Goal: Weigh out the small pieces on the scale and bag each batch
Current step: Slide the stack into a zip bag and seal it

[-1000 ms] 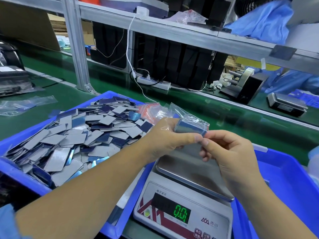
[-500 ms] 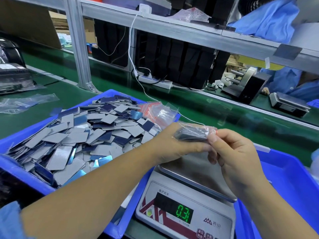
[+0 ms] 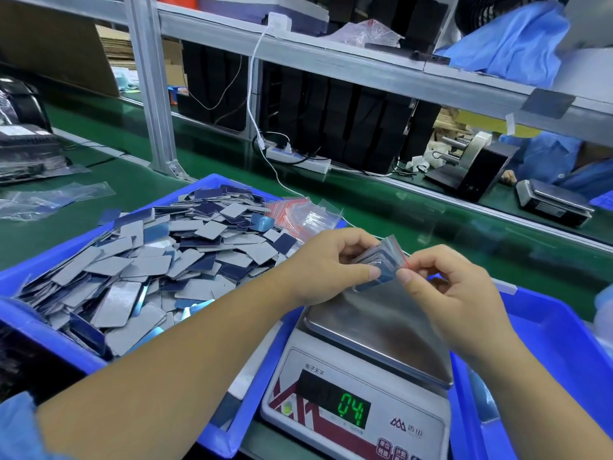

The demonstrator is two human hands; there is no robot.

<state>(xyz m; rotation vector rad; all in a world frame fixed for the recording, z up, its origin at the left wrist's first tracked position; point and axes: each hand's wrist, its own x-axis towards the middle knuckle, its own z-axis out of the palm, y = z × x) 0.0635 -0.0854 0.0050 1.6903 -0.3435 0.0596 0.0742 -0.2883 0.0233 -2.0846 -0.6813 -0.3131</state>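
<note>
1. The left hand [image 3: 331, 263] grips a small clear bag [image 3: 381, 260] holding a stack of flat pieces, thumb below and fingers curled over the top.
2. The right hand [image 3: 454, 293] pinches the bag's red-striped mouth edge between thumb and forefinger; its other fingers are loosely curled.
3. The bag is held in the air above the far edge of the scale [image 3: 365, 376], over the steel pan [image 3: 381, 330]. Its lower corner seems to touch or nearly touch the pan; I cannot tell which. The display [image 3: 353, 409] shows green digits.
4. The left bin [image 3: 43, 260], blue, is heaped with loose pieces [image 3: 159, 260], grey and dark blue, reaching up to its rim on the near and far sides. The left forearm crosses over its right wall.
5. Spare bags [image 3: 298, 217] lie at the far right corner of the heap, just behind the left hand.
6. The right bin [image 3: 564, 343], also blue, stands against the scale's right side; its visible floor is bare, and the right wrist passes over its left wall.
7. The scale sits tight between the two bins, so there is little room at either side.
8. Beyond the bins runs an open green belt [image 3: 381, 207], bounded at the back by a metal rail [image 3: 464, 197].
</note>
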